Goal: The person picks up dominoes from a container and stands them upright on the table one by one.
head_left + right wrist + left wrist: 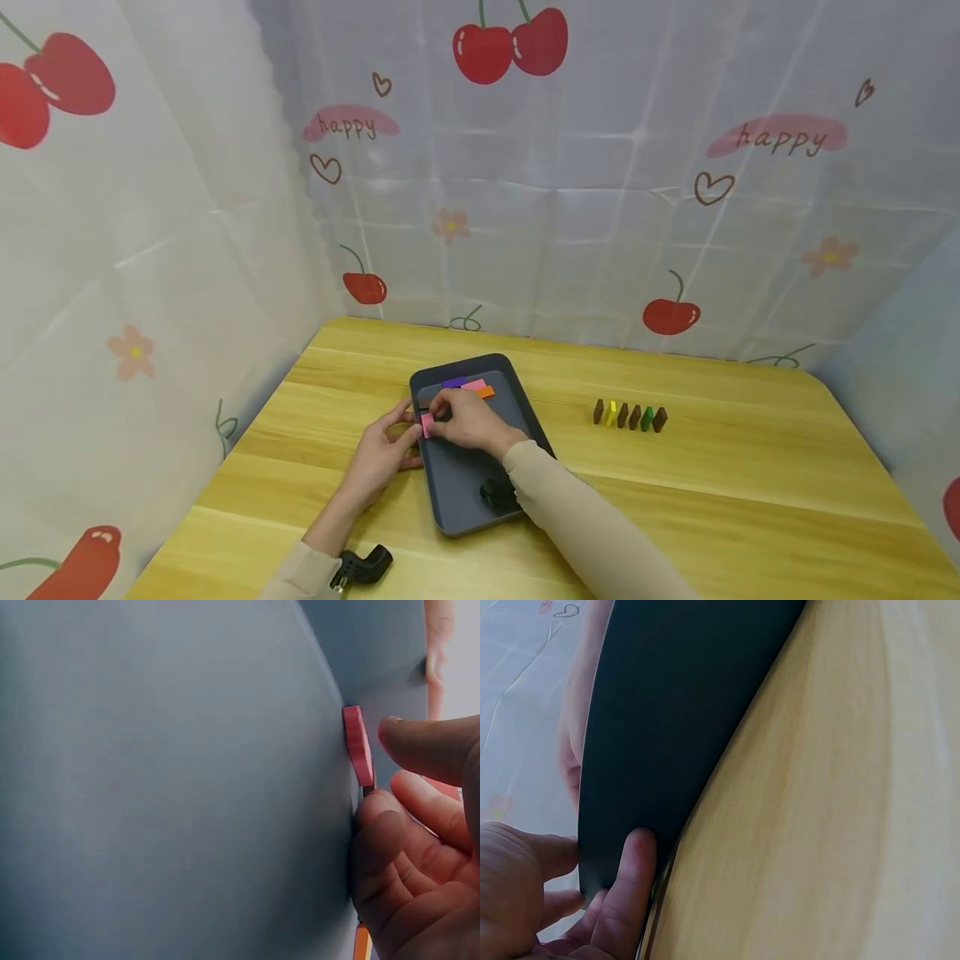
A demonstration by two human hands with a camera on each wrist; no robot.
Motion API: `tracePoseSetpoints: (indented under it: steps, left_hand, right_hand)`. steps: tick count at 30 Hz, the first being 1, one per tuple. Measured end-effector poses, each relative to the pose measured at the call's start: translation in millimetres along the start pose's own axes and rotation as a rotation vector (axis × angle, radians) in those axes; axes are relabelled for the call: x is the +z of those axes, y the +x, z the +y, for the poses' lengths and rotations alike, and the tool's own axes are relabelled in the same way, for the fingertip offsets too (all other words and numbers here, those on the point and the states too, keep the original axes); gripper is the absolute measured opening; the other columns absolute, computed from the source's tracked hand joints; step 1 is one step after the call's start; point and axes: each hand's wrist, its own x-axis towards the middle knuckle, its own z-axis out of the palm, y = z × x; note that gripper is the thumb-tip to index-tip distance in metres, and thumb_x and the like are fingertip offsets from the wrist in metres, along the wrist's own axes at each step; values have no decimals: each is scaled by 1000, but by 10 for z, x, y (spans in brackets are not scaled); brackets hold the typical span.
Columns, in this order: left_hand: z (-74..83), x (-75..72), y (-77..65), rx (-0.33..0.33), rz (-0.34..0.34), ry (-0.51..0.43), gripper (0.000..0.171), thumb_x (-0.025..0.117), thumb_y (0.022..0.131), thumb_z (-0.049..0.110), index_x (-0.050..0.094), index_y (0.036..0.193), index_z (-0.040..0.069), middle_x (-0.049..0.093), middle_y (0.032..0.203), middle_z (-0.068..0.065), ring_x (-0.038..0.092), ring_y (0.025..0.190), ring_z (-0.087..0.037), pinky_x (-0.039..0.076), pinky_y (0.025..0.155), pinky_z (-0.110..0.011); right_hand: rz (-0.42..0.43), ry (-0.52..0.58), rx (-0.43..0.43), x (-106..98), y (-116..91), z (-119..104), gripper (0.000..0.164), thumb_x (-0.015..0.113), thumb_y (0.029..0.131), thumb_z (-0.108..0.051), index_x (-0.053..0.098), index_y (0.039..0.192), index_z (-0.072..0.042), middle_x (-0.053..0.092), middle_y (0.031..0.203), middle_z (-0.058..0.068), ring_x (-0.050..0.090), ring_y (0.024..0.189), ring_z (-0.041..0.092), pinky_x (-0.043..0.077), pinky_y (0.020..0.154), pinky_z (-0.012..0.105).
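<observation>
Beside the tray's left edge, my left hand [382,450] grips the wall of the dark grey tray [682,697], its fingers at the rim and outer side. My right hand [472,421] reaches into the tray, thumb and fingertips around the pink domino [427,425] near the left wall. In the right wrist view, the thumb stands apart from the curled fingers beside that pink domino [358,745], with nothing visible pinched between them. Past the right hand lie a purple domino [453,382], another pink domino [475,384] and an orange domino [486,392]. The hand partly hides the blocks.
Right of the tray, a row of brown, yellow and green dominoes [635,417] stands upright on the wooden table [720,475]. A dark object [492,493] sits at the tray's near end, beside the right sleeve. Cherry-printed curtains [525,208] enclose the table.
</observation>
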Motion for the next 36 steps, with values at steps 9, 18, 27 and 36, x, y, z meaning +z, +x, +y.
tracePoseSetpoints:
  steps: [9,18,27,36]
  left_hand:
    - [5,4,-3,-10,11,22,62,59,105,6,34,162,11,45,142,-22,70,108,-33,67,78,-41]
    - [-2,9,-3,-8,16,27,60,60,105,8,37,161,13,46,140,-21,70,109,-35,67,78,-42]
    - [6,9,-5,-6,14,23,60,59,105,7,37,161,13,46,140,-21,70,110,-34,67,79,-42]
    - [1,4,-7,2,7,19,60,58,105,6,35,161,12,46,139,-22,71,109,-32,67,79,-42]
  right_hand:
    - [5,-51,14,22,18,5,30,82,90,-35,73,107,-12,68,99,-2,61,88,11,57,84,29]
    - [-28,-76,24,13,9,5,31,81,90,-32,72,112,-12,67,103,0,59,92,13,57,88,31]
    - [-61,-76,-11,-41,-17,-1,23,74,96,-19,74,118,-16,67,104,1,58,92,15,54,85,30]
    - [-86,-91,-42,-47,-10,-9,23,69,96,-15,77,118,-17,75,111,-1,65,102,16,58,91,30]
